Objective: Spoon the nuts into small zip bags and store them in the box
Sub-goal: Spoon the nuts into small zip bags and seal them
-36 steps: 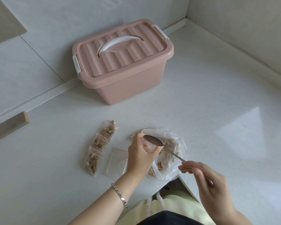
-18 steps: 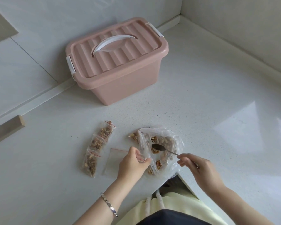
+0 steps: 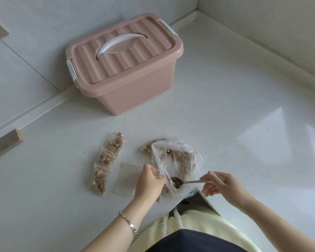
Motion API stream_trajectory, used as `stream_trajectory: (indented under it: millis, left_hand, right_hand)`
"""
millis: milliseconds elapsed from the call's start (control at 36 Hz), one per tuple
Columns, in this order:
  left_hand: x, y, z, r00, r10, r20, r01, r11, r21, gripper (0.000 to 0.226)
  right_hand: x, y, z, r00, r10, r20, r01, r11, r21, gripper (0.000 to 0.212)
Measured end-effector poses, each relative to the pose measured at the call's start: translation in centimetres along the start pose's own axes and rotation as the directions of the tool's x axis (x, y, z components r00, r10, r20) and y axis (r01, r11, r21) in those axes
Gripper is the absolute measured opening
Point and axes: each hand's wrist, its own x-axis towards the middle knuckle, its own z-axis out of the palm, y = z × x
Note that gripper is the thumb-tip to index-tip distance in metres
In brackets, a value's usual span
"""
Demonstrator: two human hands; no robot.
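Near the counter (image 3: 225, 124) edge: spoon (image 3: 178, 182) has dropped from over the left hand (image 3: 149, 182) into the big nut bag (image 3: 178, 157), so a fresh scoop is starting. Right hand (image 3: 220, 186) pinches the handle and the left grips the bag's rim open. Three filled zip bags (image 3: 105, 160) lie to the left, empty bag (image 3: 125, 179) beside the left hand, box (image 3: 127, 70) lid on, nothing stored yet

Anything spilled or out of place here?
A few nut pieces seem to lie loose on the counter at the far-left corner of the big nut bag, possibly spilled; plastic may cover them, hard to tell. The bag's near side overhangs the counter edge. Nothing else stands out.
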Motion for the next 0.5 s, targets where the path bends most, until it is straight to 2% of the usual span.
stream_trajectory:
  millis: [139, 250, 361, 500]
  left_hand:
    - [-0.4, -0.2, 0.1, 1.0, 0.004, -0.026, -0.007, 0.994, -0.111, 0.028]
    - [-0.7, -0.4, -0.4, 0.997, 0.021, -0.068, -0.029, 0.992, -0.127, 0.029]
    - [-1.0, -0.7, -1.0, 0.983, 0.079, -0.163, -0.104, 0.984, -0.148, 0.031]
    - [-1.5, -0.6, -1.6, 0.954, 0.171, -0.248, -0.232, 0.941, -0.245, 0.032]
  right_hand:
    - [0.3, 0.5, 0.4, 0.989, 0.151, 0.011, -0.15, 0.968, 0.201, 0.04]
    - [0.4, 1.2, 0.1, 0.974, 0.225, 0.015, -0.214, 0.901, 0.377, 0.043]
    - [0.2, 1.5, -0.3, 0.967, 0.253, 0.028, -0.234, 0.84, 0.49, 0.042]
    - [-0.2, 1.5, -0.4, 0.973, 0.232, -0.004, -0.192, 0.818, 0.542, 0.041]
